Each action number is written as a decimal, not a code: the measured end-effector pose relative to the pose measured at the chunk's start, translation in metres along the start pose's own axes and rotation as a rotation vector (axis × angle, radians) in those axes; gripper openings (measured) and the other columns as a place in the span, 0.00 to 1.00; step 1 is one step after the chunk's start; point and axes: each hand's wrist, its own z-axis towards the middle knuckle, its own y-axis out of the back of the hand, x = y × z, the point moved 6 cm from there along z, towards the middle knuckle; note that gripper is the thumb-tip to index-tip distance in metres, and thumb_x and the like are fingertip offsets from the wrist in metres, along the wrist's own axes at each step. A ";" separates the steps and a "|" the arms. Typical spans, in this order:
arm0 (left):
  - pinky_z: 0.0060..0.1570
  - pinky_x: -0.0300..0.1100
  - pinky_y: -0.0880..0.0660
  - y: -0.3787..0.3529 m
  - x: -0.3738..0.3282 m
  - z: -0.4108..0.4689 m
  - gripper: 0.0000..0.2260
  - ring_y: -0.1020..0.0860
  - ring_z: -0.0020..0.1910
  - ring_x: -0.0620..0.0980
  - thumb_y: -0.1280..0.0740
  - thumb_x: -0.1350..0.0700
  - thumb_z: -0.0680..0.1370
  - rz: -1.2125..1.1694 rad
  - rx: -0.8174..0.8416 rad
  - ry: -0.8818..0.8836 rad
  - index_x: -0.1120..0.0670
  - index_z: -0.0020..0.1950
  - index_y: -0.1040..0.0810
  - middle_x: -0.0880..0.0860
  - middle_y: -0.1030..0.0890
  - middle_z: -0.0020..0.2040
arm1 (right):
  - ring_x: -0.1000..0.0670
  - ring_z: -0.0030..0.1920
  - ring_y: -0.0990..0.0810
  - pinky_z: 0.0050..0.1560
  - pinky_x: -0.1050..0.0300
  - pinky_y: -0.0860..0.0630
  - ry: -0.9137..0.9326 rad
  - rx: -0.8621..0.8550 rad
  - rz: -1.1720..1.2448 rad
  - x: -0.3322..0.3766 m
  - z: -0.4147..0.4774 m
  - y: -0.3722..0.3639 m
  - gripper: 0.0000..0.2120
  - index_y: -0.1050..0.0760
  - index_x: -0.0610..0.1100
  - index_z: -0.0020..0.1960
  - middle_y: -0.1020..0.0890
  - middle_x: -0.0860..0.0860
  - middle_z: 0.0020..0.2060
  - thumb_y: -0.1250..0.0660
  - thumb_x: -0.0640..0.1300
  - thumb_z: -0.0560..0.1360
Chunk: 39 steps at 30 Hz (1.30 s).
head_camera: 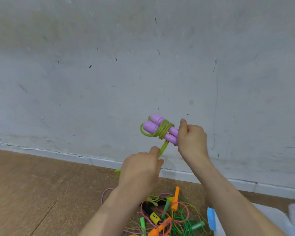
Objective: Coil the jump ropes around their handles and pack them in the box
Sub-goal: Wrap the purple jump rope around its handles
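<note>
My right hand (192, 138) grips the lower ends of two purple jump-rope handles (156, 126), held side by side in the air before the wall. A yellow-green rope (162, 132) is looped several times around the handles. A doubled strand runs down from the coils to my left hand (140, 169), which pinches it taut; a loop of rope sticks out left of that hand. The box (213, 220) is a translucent container with a blue clip at the lower right, mostly hidden by my right arm.
On the wooden floor (32, 184) below my hands lies a tangled pile of jump ropes (170, 217) with orange, green and black-and-yellow handles. A scuffed white wall (126, 65) fills the background, and a pink rope loop (106, 193) trails left of the pile.
</note>
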 end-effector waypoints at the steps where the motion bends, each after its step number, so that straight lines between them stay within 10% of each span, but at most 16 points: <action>1: 0.35 0.46 0.37 0.000 -0.001 -0.002 0.09 0.22 0.45 0.59 0.48 0.46 0.83 0.087 0.009 -0.025 0.50 0.55 0.35 0.53 0.19 0.45 | 0.41 0.33 0.29 0.34 0.52 0.36 0.027 0.008 -0.059 0.001 0.000 -0.001 0.27 0.38 0.43 0.26 0.31 0.47 0.24 0.46 0.50 0.82; 4: 0.34 0.45 0.39 0.006 0.001 -0.003 0.10 0.22 0.42 0.58 0.49 0.44 0.83 0.171 -0.023 -0.024 0.50 0.47 0.40 0.52 0.20 0.42 | 0.42 0.34 0.31 0.36 0.54 0.42 0.124 0.031 -0.194 0.009 -0.004 -0.001 0.26 0.38 0.46 0.26 0.32 0.48 0.25 0.48 0.50 0.83; 9: 0.22 0.39 0.43 0.000 0.001 -0.008 0.13 0.30 0.21 0.55 0.24 0.53 0.69 0.206 -0.133 -0.242 0.53 0.36 0.27 0.51 0.27 0.32 | 0.37 0.40 0.25 0.37 0.52 0.37 0.296 0.125 -0.442 0.009 -0.012 -0.016 0.19 0.33 0.44 0.37 0.21 0.40 0.37 0.49 0.51 0.83; 15: 0.22 0.40 0.35 0.002 0.009 -0.015 0.13 0.27 0.27 0.52 0.22 0.61 0.61 0.160 -0.188 -0.358 0.53 0.40 0.22 0.50 0.25 0.33 | 0.42 0.37 0.24 0.37 0.52 0.29 0.296 0.430 -0.592 -0.002 -0.025 -0.036 0.18 0.37 0.45 0.36 0.23 0.47 0.34 0.47 0.53 0.81; 21: 0.35 0.43 0.26 -0.001 0.030 -0.012 0.07 0.22 0.36 0.45 0.35 0.50 0.70 -0.299 0.020 -0.267 0.49 0.40 0.17 0.48 0.21 0.36 | 0.50 0.30 0.19 0.34 0.56 0.27 0.326 0.790 -0.426 0.000 -0.053 -0.038 0.20 0.34 0.46 0.35 0.21 0.51 0.31 0.44 0.56 0.81; 25: 0.32 0.39 0.26 -0.004 0.048 -0.005 0.09 0.22 0.30 0.47 0.25 0.58 0.68 -0.719 0.154 0.098 0.44 0.32 0.17 0.53 0.18 0.32 | 0.52 0.21 0.32 0.24 0.60 0.35 0.269 0.941 -0.289 -0.001 -0.062 -0.034 0.22 0.38 0.45 0.36 0.30 0.52 0.25 0.34 0.59 0.74; 33: 0.29 0.36 0.30 -0.022 0.060 -0.024 0.08 0.28 0.28 0.46 0.28 0.61 0.74 -0.717 0.882 0.050 0.55 0.53 0.20 0.55 0.22 0.34 | 0.55 0.29 0.37 0.29 0.60 0.42 0.509 1.053 -0.611 0.002 -0.078 -0.027 0.23 0.37 0.47 0.35 0.34 0.54 0.28 0.24 0.56 0.67; 39: 0.40 0.39 0.28 -0.005 0.104 -0.014 0.03 0.24 0.37 0.45 0.30 0.57 0.76 -0.711 0.600 0.060 0.52 0.45 0.16 0.55 0.18 0.37 | 0.56 0.28 0.34 0.28 0.62 0.39 0.360 1.046 -0.504 -0.002 -0.060 -0.009 0.23 0.37 0.46 0.34 0.32 0.54 0.25 0.22 0.53 0.66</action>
